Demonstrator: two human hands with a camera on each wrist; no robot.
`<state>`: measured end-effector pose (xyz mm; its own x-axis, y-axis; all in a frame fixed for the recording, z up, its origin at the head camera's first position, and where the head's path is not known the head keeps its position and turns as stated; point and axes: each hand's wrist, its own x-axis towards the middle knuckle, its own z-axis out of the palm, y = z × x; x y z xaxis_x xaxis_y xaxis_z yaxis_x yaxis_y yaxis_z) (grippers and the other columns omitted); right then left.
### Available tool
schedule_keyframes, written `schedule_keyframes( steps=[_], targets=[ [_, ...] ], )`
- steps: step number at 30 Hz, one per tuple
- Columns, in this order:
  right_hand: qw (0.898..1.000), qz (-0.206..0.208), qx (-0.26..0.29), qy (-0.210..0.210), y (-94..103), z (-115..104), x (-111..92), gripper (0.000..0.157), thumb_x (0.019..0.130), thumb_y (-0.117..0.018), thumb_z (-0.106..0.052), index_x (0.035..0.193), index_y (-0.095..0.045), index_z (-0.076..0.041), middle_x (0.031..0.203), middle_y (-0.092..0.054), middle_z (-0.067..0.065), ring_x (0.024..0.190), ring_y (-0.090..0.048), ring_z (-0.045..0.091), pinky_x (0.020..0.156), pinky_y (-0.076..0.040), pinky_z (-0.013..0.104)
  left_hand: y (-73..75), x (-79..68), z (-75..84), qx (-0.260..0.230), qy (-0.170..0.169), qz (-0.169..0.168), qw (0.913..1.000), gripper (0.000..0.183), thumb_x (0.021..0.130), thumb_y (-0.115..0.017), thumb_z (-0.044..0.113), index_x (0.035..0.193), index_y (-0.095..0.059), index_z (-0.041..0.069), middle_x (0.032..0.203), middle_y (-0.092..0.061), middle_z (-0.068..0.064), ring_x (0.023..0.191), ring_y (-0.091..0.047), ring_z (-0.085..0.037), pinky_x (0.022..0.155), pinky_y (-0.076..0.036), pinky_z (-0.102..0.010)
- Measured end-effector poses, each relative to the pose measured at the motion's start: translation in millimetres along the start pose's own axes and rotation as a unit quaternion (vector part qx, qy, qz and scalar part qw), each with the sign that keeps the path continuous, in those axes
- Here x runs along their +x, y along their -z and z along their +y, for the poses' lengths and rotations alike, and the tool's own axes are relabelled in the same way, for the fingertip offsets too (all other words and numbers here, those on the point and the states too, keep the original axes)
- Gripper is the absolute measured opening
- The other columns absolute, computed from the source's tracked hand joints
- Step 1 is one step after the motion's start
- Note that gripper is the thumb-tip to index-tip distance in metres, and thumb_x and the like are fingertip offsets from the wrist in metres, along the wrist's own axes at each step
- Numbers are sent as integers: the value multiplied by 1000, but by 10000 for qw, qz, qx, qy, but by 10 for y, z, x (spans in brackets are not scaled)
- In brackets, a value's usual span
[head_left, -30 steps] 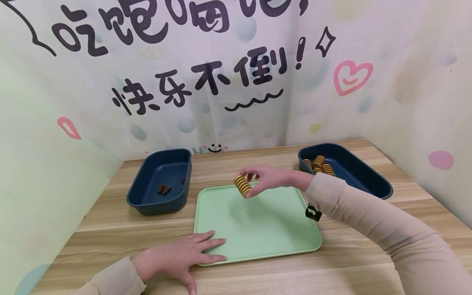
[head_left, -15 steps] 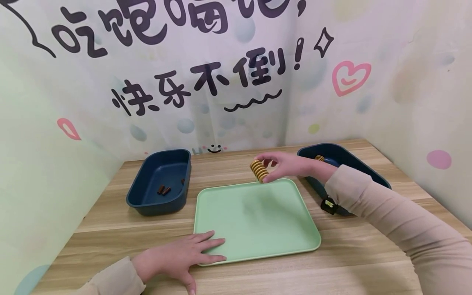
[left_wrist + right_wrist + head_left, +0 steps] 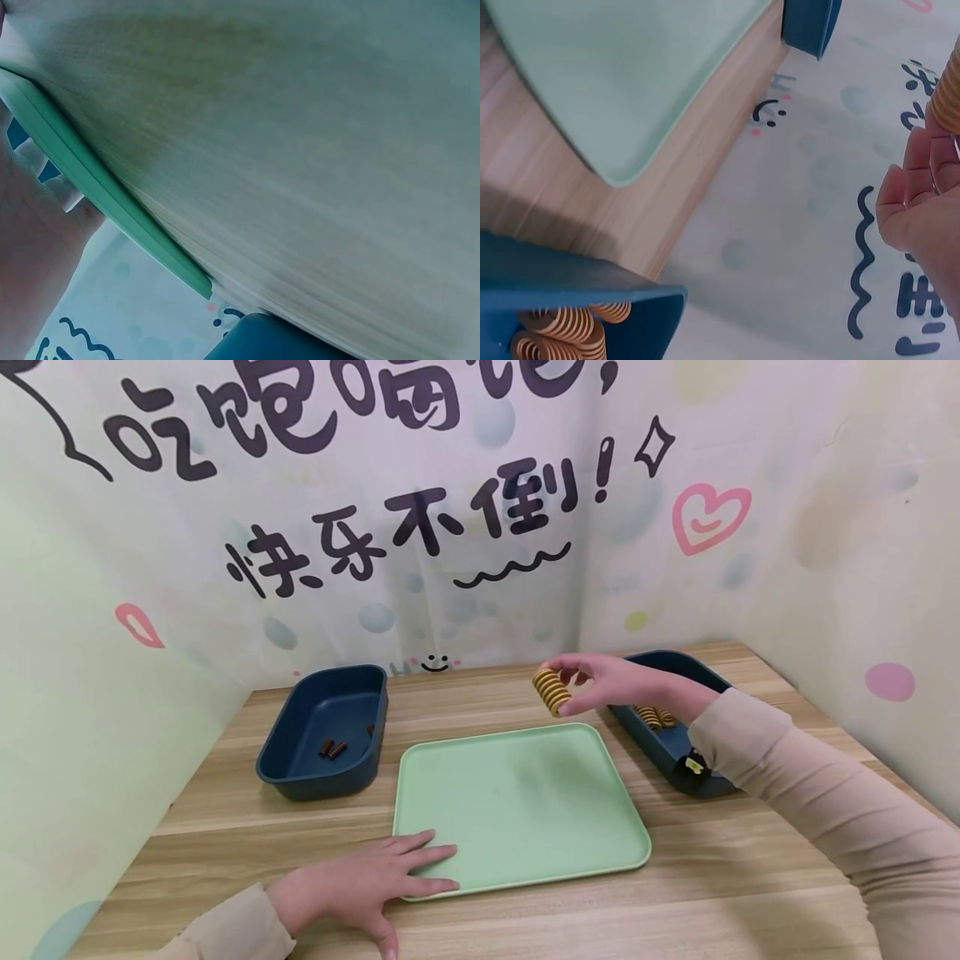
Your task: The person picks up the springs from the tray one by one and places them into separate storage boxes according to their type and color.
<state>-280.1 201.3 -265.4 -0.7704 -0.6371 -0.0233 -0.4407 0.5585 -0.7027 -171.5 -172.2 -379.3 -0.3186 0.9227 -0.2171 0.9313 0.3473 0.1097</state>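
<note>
My right hand [image 3: 617,683] pinches a ridged roll [image 3: 551,692] with yellow and dark stripes between thumb and fingers. It is raised above the table, past the far right corner of a pale green tray [image 3: 517,810]. In the right wrist view the roll [image 3: 949,94] is partly cut off by the frame edge. Beneath my right forearm stands a dark blue bin [image 3: 651,755] with several similar striped rolls [image 3: 654,717], partly hidden by the arm. My left hand [image 3: 367,878] lies with fingers spread over the tray's near left corner, holding nothing.
A second dark blue bin [image 3: 322,788] stands to the left of the tray, with a few small dark brown ridged pieces [image 3: 332,749] inside. Behind the wooden table [image 3: 450,706] hangs a printed white cloth [image 3: 487,618]; pale walls flank both sides.
My right hand has carried the striped roll from above the tray rightward and away from me, toward the right bin. My left hand has stayed at the tray's corner.
</note>
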Motion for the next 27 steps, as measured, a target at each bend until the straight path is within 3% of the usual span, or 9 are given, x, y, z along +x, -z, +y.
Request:
schedule_keyframes(
  steps=[5,15,27],
  targets=[
    [10000,29,18,68,117,40,-76,58,82,-67,-22,132,-42,-8,111,-51,9,109,-40,26,89,-36,41,4,2,1,-79,22,-51,10000,87,70,-53,66,145,-23,33,152,-18,-4,135,-22,-37,99,-35,-47],
    [9994,247,227,85,343,151,-228,59,84,-64,-17,134,-37,-2,109,-50,14,102,-45,29,78,-47,33,11,4,4,-164,38,-77,9998,86,71,-52,66,145,-23,33,153,-17,-3,135,-22,-36,99,-35,-47],
    [9972,484,545,-188,509,333,-417,60,87,-59,-15,138,-31,1,114,-48,18,102,-50,29,78,-49,32,28,6,12,-125,45,-85,9999,86,71,-52,66,145,-23,33,152,-18,-4,135,-23,-37,99,-35,-47]
  ],
)
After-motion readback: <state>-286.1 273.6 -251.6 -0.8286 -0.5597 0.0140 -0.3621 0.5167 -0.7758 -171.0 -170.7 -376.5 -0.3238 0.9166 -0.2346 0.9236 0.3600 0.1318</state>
